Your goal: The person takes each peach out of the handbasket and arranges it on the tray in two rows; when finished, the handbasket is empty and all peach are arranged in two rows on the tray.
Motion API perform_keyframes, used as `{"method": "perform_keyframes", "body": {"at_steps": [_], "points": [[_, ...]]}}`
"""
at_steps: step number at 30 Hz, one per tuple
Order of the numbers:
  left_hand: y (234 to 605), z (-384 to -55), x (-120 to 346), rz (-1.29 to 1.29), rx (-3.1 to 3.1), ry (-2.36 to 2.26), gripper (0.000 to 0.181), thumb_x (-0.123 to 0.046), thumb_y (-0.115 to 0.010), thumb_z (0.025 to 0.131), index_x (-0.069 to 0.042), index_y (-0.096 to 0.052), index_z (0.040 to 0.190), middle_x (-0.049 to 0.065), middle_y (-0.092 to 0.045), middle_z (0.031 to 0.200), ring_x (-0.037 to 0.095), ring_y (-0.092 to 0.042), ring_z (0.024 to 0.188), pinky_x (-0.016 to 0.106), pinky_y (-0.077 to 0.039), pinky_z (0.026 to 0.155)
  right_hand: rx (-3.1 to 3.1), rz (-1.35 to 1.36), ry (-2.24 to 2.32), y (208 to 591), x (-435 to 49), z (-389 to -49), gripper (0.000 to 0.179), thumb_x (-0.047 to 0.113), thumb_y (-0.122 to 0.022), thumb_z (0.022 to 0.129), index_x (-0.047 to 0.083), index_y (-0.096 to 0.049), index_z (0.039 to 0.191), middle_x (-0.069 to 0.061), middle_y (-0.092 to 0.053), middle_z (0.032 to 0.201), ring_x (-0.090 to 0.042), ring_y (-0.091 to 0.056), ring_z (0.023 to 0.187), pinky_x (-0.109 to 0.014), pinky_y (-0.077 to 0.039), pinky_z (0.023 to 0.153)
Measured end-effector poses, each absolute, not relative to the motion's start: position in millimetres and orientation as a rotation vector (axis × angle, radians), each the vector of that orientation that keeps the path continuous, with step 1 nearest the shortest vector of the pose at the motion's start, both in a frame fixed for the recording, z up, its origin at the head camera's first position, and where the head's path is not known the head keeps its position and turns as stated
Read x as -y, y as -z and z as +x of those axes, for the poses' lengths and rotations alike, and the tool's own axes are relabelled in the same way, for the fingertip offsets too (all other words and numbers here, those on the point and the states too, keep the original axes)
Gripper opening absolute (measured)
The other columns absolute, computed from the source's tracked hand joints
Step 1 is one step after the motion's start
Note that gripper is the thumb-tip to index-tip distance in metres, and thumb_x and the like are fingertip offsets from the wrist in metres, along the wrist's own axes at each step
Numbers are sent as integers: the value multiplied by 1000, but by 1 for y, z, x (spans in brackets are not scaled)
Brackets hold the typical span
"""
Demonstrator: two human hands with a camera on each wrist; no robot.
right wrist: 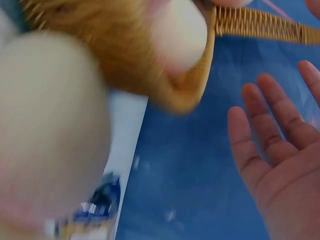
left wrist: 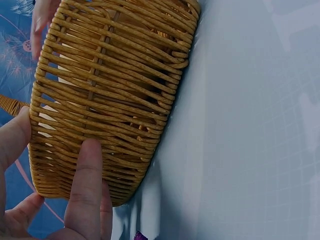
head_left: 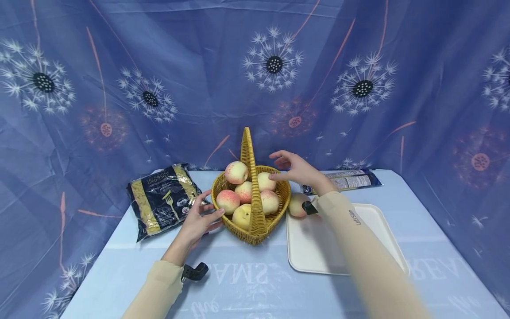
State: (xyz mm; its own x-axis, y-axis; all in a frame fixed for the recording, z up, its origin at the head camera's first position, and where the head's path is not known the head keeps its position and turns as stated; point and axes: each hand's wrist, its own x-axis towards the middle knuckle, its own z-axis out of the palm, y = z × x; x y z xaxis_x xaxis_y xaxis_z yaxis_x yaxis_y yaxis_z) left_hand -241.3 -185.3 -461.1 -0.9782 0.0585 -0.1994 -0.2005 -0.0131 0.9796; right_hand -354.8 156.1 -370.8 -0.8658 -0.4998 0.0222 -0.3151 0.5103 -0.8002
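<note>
A woven wicker basket with a tall arched handle holds several peaches, one of them yellower near the front. My left hand is at its left side, fingertips touching the wicker wall in the left wrist view. Over the basket's back right edge hovers my right hand, fingers spread and nothing in them; the right wrist view shows its bare palm. Outside the basket, a single peach lies at the back left corner of a white tray, below my right wrist.
A dark blue and gold pasta bag lies left of the basket. Behind the tray is another dark blue package, partly hidden by my right arm. A blue dandelion-print cloth hangs behind the table.
</note>
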Motion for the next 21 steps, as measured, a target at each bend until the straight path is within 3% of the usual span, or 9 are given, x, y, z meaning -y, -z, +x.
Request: {"method": "perform_keyframes", "body": {"at_steps": [13, 21], "points": [[460, -241, 185, -159, -2078, -2099, 84, -6, -71, 103, -30, -25, 170, 19, -42, 139, 24, -65, 112, 47, -67, 103, -2506, -796, 1204, 370, -89, -377, 60, 30, -81, 98, 20, -54, 150, -16, -63, 140, -37, -65, 131, -56, -58, 114], [461, -241, 185, -169, -2079, -2103, 84, -6, -72, 103, -31, -26, 169, 20, -42, 139, 22, -67, 109, 49, -66, 104, -2551, -806, 1108, 373, -68, -380, 69, 31, -83, 97, 21, -52, 158, -9, -57, 157, -31, -53, 147, -50, -51, 121]]}}
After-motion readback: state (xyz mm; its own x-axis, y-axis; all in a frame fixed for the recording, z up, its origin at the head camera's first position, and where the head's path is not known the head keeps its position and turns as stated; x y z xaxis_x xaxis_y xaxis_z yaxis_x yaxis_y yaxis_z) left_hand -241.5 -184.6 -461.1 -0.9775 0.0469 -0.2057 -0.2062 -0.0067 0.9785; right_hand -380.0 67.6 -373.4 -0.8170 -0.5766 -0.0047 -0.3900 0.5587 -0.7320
